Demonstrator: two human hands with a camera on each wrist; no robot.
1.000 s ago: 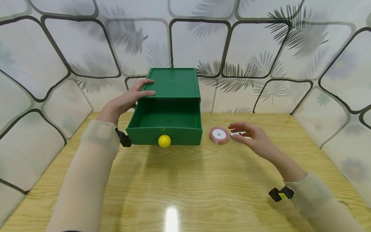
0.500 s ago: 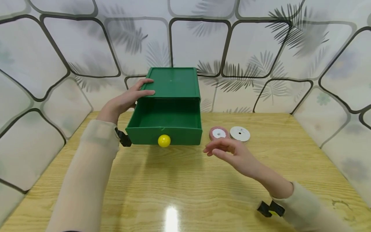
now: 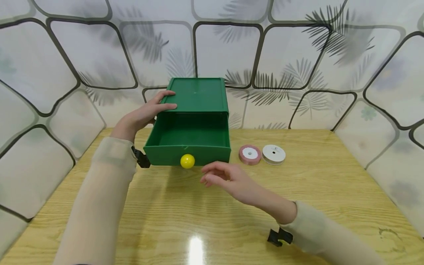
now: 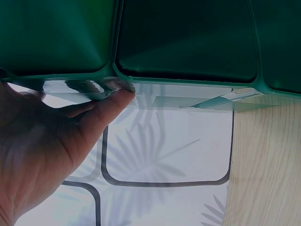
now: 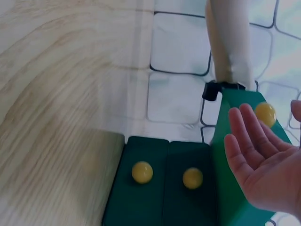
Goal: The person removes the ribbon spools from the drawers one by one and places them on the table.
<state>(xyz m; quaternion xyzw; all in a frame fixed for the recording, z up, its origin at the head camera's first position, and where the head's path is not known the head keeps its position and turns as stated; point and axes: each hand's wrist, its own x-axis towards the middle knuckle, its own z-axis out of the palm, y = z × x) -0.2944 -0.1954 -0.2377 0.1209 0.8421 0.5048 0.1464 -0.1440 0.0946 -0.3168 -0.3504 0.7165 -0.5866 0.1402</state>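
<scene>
A green drawer cabinet [image 3: 198,94] stands on the table with its top drawer [image 3: 190,156] pulled out, its inside bare. On that drawer's front is a yellow round knob [image 3: 187,161]. My left hand [image 3: 142,116] rests on the cabinet's top left edge; the left wrist view shows a digit [image 4: 113,106] against the cabinet's edge. Just right of the knob and in front of the drawer, my right hand [image 3: 233,180] hovers with loosely bent fingers, holding nothing. In the right wrist view, two lower drawers [image 5: 164,207], closed, carry yellow knobs too.
Right of the cabinet lie a pink ribbon spool [image 3: 250,154] and a white ribbon spool [image 3: 274,154], side by side. Patterned cloth walls [image 3: 228,48] enclose the wooden table [image 3: 198,213] at the back and sides.
My right hand has moved left from above the white spool, past the pink one, to near the drawer knob. Left hand, cabinet and spools have stayed put.
</scene>
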